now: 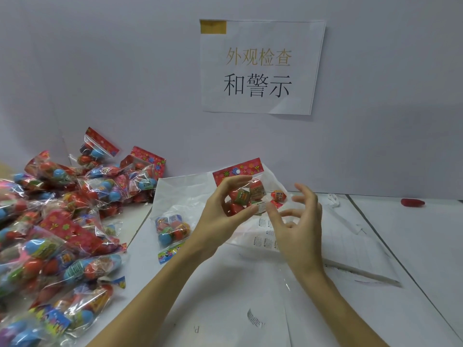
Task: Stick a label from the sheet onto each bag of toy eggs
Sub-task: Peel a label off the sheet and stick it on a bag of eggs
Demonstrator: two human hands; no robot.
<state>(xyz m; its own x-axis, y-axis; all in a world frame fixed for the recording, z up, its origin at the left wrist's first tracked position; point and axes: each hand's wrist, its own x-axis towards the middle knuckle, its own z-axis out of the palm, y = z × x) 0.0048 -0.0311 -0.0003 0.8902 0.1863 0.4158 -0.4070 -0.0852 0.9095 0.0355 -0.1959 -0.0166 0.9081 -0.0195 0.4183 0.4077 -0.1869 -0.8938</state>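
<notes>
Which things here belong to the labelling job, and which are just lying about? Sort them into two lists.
Job things:
- clear bag of toy eggs with red flowered header, held up by the left hand
- white warning label, at the right hand fingertips
- white label sheet
- heap of clear egg bags

Lying about:
- white printed wall notice
- small red object

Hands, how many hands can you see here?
2. The left hand holds up a bag of toy eggs in the middle. The right hand is beside it, its finger touching the label on that bag.
</notes>
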